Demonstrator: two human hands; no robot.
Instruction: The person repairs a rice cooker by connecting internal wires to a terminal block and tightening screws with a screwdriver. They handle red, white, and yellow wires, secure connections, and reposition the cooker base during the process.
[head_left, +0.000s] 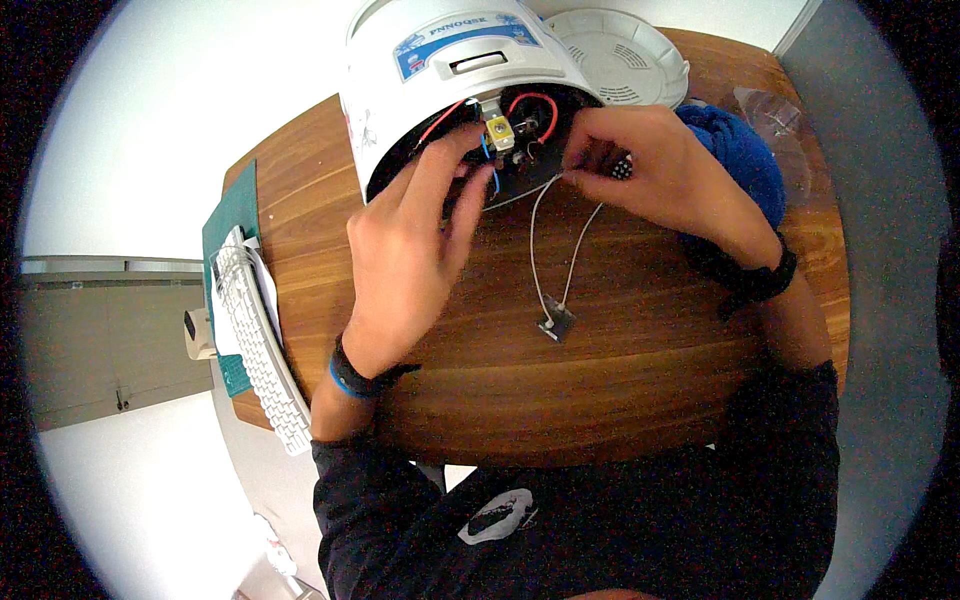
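A white rice cooker (450, 65) lies on its side on the wooden table, its opened underside facing me. Inside show a yellow-and-white switch part (499, 130), a red wire (552, 118) and a blue wire (496, 182). My left hand (405, 245) reaches in from the left, fingers curled, tips close to the blue wire; what lies between them is hidden. On the right, my right hand (665, 175) pinches a thin white wire (533, 235) at the opening's edge. This wire loops down to a small dark plate (556, 321) on the table.
Behind my right hand lie a round vented white base cover (622, 55), a blue cloth bundle (745, 160) and a clear plastic bag (775, 115). At the table's left edge, a white keyboard (255, 340) rests partly over a green mat (230, 210).
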